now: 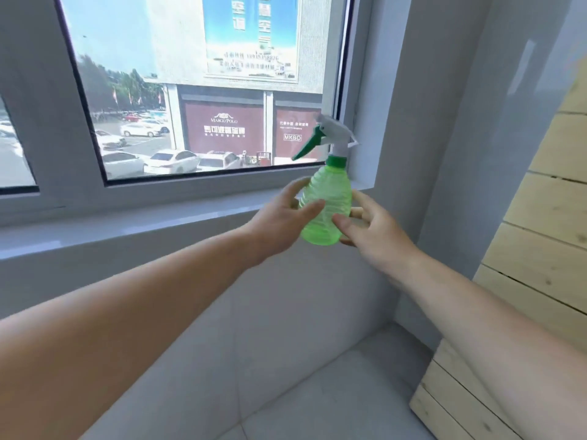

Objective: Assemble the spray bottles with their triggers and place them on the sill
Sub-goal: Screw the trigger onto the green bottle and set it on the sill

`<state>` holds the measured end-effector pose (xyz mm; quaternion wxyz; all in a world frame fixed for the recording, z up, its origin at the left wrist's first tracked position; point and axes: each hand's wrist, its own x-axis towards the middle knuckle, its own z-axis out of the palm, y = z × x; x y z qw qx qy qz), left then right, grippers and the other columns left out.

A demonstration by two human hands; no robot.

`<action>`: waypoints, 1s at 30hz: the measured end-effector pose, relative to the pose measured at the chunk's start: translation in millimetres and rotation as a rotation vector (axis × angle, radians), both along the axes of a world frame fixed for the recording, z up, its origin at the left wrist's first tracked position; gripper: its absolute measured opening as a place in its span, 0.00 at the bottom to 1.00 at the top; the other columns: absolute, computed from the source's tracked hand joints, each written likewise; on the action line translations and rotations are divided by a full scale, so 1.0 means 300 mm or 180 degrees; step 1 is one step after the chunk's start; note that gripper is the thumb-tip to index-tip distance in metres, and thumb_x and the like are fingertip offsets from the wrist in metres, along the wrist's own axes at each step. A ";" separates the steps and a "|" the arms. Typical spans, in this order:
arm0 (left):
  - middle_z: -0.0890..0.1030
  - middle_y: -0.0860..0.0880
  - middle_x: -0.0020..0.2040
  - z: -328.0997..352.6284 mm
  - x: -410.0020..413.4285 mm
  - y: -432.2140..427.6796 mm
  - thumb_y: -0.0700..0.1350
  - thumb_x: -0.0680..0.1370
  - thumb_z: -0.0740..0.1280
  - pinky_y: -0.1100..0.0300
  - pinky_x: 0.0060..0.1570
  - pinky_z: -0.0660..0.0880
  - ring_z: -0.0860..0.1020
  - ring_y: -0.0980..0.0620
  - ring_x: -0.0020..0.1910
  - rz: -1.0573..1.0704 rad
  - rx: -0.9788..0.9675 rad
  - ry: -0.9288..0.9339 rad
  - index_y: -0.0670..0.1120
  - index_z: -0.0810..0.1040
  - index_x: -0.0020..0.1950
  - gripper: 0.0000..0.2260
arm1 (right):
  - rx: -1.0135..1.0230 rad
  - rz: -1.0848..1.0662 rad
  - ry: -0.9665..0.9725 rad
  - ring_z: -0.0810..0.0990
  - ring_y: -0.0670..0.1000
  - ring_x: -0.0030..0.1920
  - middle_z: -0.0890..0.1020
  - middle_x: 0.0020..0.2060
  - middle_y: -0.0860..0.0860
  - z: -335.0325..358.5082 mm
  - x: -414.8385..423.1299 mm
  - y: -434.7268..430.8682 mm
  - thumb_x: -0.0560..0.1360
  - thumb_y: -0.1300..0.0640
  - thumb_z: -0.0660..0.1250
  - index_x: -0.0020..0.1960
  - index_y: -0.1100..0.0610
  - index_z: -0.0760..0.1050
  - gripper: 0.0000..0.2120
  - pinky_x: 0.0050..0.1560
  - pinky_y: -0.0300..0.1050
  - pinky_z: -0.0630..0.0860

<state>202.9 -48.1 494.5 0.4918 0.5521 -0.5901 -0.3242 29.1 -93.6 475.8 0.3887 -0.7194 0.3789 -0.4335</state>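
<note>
A translucent green spray bottle (328, 198) stands upright in the air just in front of the right end of the white window sill (158, 222). A white spray head with a green trigger (309, 144) and a green collar sits on its neck, trigger pointing left. My left hand (282, 222) grips the bottle's left side, thumb across the front. From the right, my right hand (371, 231) cups the bottle's lower part, with fingers reaching under its base. No other bottle or trigger is in view.
The window pane (206, 90) rises behind the sill, and a grey wall corner (413, 154) closes off the sill's right end. A pale wooden slatted structure (540, 249) stands at the right. A grey tiled ledge (286, 376) lies below.
</note>
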 end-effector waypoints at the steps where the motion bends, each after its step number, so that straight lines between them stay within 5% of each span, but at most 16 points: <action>1: 0.84 0.42 0.63 0.039 0.011 -0.052 0.50 0.82 0.68 0.47 0.66 0.78 0.84 0.42 0.61 0.0084 -0.0034 -0.0139 0.52 0.67 0.79 0.25 | -0.0015 0.0001 -0.0044 0.85 0.52 0.54 0.85 0.54 0.51 0.033 0.022 -0.056 0.76 0.51 0.70 0.66 0.45 0.72 0.20 0.60 0.56 0.80; 5: 0.80 0.45 0.70 0.149 0.020 -0.225 0.52 0.84 0.66 0.61 0.50 0.72 0.81 0.46 0.57 0.0379 -0.0084 -0.0400 0.52 0.65 0.82 0.26 | -0.0054 -0.0283 -0.0129 0.85 0.52 0.52 0.85 0.53 0.49 0.109 0.092 -0.252 0.77 0.50 0.69 0.65 0.48 0.68 0.19 0.60 0.57 0.80; 10: 0.78 0.42 0.71 0.151 0.027 -0.383 0.56 0.83 0.66 0.57 0.54 0.72 0.79 0.41 0.67 0.0742 0.0017 -0.0595 0.49 0.67 0.79 0.27 | -0.0025 -0.0426 0.0036 0.83 0.52 0.54 0.82 0.57 0.51 0.118 0.136 -0.409 0.76 0.48 0.67 0.67 0.49 0.69 0.21 0.60 0.55 0.80; 15: 0.80 0.42 0.68 0.114 0.068 -0.501 0.57 0.81 0.69 0.51 0.63 0.77 0.81 0.41 0.65 0.0802 0.0052 -0.0599 0.47 0.70 0.76 0.27 | -0.0131 -0.0466 0.0147 0.82 0.49 0.48 0.81 0.57 0.51 0.107 0.155 -0.478 0.77 0.50 0.69 0.70 0.50 0.70 0.23 0.39 0.41 0.74; 17: 0.81 0.42 0.67 0.111 0.090 -0.530 0.57 0.79 0.71 0.52 0.59 0.78 0.82 0.41 0.63 0.0814 0.0064 -0.0540 0.48 0.72 0.75 0.27 | -0.0204 -0.0449 0.0198 0.81 0.50 0.51 0.81 0.58 0.51 0.094 0.159 -0.498 0.77 0.52 0.70 0.70 0.51 0.70 0.23 0.37 0.38 0.72; 25: 0.81 0.42 0.68 0.096 0.116 -0.579 0.59 0.78 0.72 0.45 0.68 0.77 0.81 0.40 0.65 0.0934 -0.0028 -0.0386 0.49 0.73 0.75 0.28 | -0.0193 -0.0379 0.0270 0.77 0.48 0.56 0.77 0.59 0.49 0.099 0.173 -0.530 0.78 0.55 0.69 0.72 0.53 0.69 0.23 0.46 0.38 0.72; 30: 0.76 0.43 0.74 0.094 0.113 -0.550 0.59 0.79 0.70 0.47 0.71 0.74 0.78 0.41 0.70 0.0976 -0.0111 -0.0514 0.47 0.67 0.79 0.33 | -0.0303 -0.0514 0.0484 0.75 0.53 0.69 0.70 0.74 0.53 0.075 0.150 -0.530 0.77 0.50 0.70 0.78 0.51 0.60 0.34 0.64 0.51 0.75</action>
